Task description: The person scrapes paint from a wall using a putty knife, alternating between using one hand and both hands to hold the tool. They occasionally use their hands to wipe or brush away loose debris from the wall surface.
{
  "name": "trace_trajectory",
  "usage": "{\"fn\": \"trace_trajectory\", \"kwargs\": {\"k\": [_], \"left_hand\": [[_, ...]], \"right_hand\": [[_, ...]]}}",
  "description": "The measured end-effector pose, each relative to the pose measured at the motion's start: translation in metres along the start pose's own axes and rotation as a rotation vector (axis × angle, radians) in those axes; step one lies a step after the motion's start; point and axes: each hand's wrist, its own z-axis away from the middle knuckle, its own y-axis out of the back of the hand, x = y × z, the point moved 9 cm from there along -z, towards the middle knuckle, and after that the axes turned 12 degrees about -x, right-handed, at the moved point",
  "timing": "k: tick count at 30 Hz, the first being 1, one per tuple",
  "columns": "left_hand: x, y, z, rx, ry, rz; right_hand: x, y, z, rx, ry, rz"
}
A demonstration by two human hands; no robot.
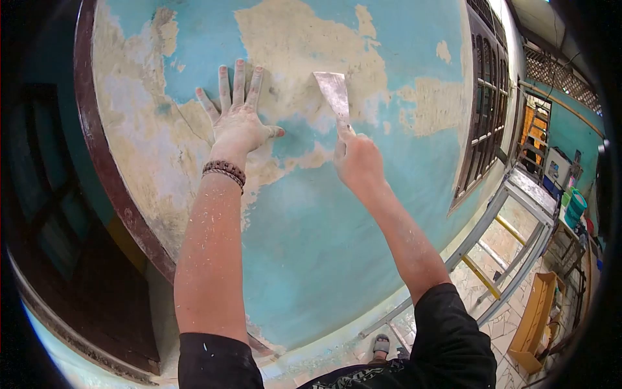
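Note:
My left hand [238,120] lies flat on the wall with fingers spread, dusted white. A braided bracelet [224,171] circles that wrist, and pale flakes cling to the forearm. In my right hand [360,159] is the handle of a paint scraper [334,94], its wide metal blade pointing up over a bare patch. The wall [311,259] carries turquoise paint, with large beige areas where the paint is gone, mostly at the upper middle and left. Most of the scraper's handle is hidden by my fist.
A dark red door frame [103,149] edges the wall at left. To the right are a barred window [486,97] and a metal ladder-like stand [476,223]. A cardboard box [532,321] lies on the tiled floor, with a turquoise bucket [575,209] farther back.

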Motion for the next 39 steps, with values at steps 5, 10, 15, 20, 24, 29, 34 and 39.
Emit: {"fn": "trace_trajectory", "kwargs": {"k": [5, 10, 15, 20, 24, 29, 34, 39], "left_hand": [[0.007, 0.0, -0.008, -0.125, 0.124, -0.001], [0.016, 0.006, -0.018, -0.205, 0.233, 0.032], [0.026, 0.008, -0.029, -0.211, 0.311, 0.019], [0.028, 0.012, -0.025, -0.171, 0.245, 0.021], [0.029, 0.01, -0.022, -0.115, 0.137, 0.022], [0.029, 0.009, -0.021, -0.069, 0.072, 0.051], [0.029, 0.007, -0.021, -0.036, 0.04, 0.068], [0.032, 0.008, -0.019, -0.077, 0.049, 0.035]], "right_hand": [[0.0, 0.026, -0.026, 0.023, 0.053, -0.061], [0.011, 0.016, -0.015, -0.103, 0.053, -0.076], [0.01, 0.028, -0.027, -0.098, 0.017, -0.141], [0.005, 0.019, -0.012, -0.067, 0.095, -0.093], [0.002, 0.028, -0.019, -0.111, 0.024, -0.175], [-0.005, 0.016, -0.012, -0.107, 0.012, -0.085], [-0.008, 0.034, -0.015, -0.1, 0.062, -0.021], [-0.006, 0.027, -0.029, -0.117, 0.038, 0.075]]}}
